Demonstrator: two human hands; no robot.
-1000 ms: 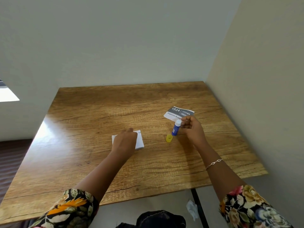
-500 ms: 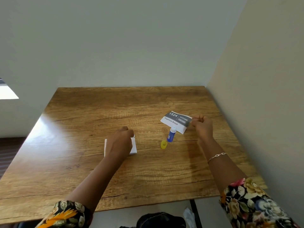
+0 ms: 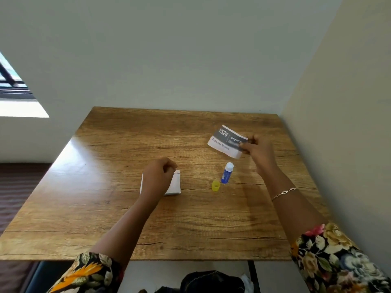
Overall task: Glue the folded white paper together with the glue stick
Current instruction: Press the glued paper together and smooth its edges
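- Head view: a wooden desk (image 3: 118,208) fills the middle of the scene, set into a corner between two pale walls, with part of a window at the far left.
- The left hand (image 3: 158,176) rests on the folded white paper (image 3: 176,183), which lies flat on the desk a little left of centre. Its fingers (image 3: 170,166) are curled in, knuckles up, pressing down on the sheet; only the paper's right part and a sliver of its left edge show around the hand. Whether the fingers pinch the paper or merely press on it I cannot tell.
- The right hand (image 3: 259,150) is raised over the far right part of the desk. Its fingers (image 3: 245,148) are clenched on the right end of a printed card (image 3: 225,141), grey and white, marked "1524" and "Organize Bread", held tilted off the desk.
- The glue stick (image 3: 226,173), blue with a white top, stands upright and uncapped on the desk, near side of the card and to the right of the paper, touched by neither hand.
- Its yellow cap (image 3: 215,185) sits on the desk just beside the stick's base, to the near left.
- A thin bracelet (image 3: 283,193) circles the right wrist; both forearms end in floral sleeves (image 3: 330,256) at the near edge.
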